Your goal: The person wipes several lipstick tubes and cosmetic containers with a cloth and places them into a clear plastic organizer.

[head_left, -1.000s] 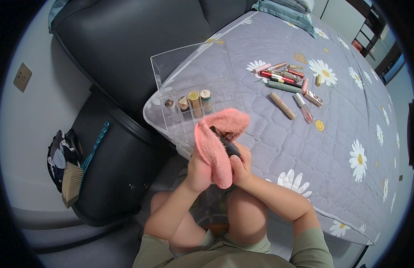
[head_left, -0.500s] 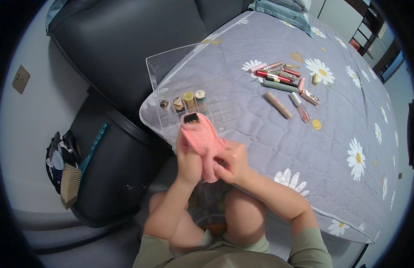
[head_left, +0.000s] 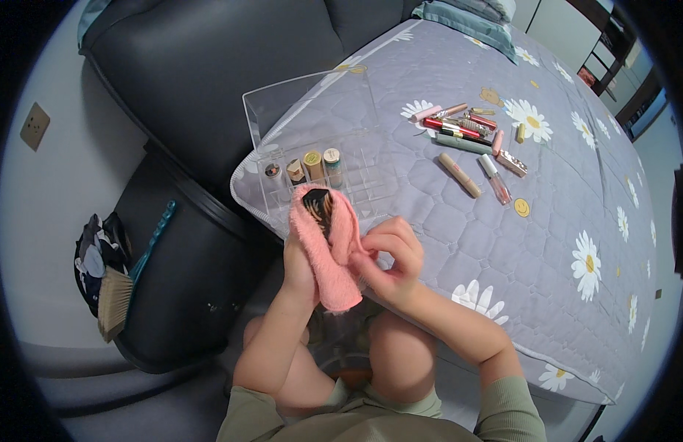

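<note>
A fuzzy pink cloth (head_left: 332,276) is folded around a black case with gold markings (head_left: 318,209), probably a lipstick; its upper part shows between the folds. My left hand (head_left: 298,267) grips the cloth and the case from the left, its fingers mostly hidden behind. My right hand (head_left: 394,258) pinches the cloth's right edge between thumb and fingers. Just beyond, on the bed corner, stands a clear compartment box (head_left: 369,202) with its lid (head_left: 309,88) raised. Upright in its back row are several cosmetics, among them a gold-capped tube (head_left: 313,165) and a white-capped one (head_left: 332,166).
Several lip and makeup tubes lie in a loose pile on the grey daisy bedspread (head_left: 422,214), including a beige tube (head_left: 459,175) and a clear gloss tube (head_left: 495,179). A black headboard (head_left: 208,66) rises behind. At left are a brush (head_left: 116,298) and a wall socket (head_left: 35,127).
The cloth has been opened at the top, baring more of the black case. My right hand has shifted slightly right, drawing the cloth's edge with it.
</note>
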{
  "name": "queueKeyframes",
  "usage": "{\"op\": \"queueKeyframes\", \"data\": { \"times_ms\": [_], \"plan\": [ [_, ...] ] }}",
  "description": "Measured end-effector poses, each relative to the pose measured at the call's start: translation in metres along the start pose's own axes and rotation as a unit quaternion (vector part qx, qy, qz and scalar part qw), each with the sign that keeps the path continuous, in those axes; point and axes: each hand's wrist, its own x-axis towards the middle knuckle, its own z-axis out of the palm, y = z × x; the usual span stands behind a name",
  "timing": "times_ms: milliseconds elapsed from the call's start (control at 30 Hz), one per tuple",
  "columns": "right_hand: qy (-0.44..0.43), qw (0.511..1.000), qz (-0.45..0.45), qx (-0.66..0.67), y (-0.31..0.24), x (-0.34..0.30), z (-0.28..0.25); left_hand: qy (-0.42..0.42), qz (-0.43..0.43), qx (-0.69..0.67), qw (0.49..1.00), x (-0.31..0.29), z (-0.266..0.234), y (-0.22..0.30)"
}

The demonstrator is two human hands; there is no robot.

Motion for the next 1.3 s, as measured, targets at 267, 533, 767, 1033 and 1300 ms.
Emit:
{"op": "queueKeyframes", "data": {
  "times_ms": [267,533,767,1033,1300],
  "plan": [
    [0.052,0.982,0.163,0.085,-0.007,-0.001,0.001,-0.004,-0.021,0.01,1.0,0.0,0.012,0.002],
    [0.003,0.985,0.157,0.073,-0.009,0.003,-0.002,0.028,-0.008,0.0,1.0,0.005,0.007,-0.005],
    [-0.053,0.983,0.127,0.119,-0.006,0.0,0.0,0.059,0.032,0.072,0.995,0.003,0.014,-0.003],
    [-0.041,0.956,0.234,0.173,-0.009,0.002,-0.001,-0.021,0.009,-0.07,0.997,0.001,0.002,-0.006],
    [-0.099,0.971,0.189,0.108,0.003,0.006,-0.004,0.025,-0.027,-0.074,0.997,0.002,0.007,-0.007]
  ]
}}
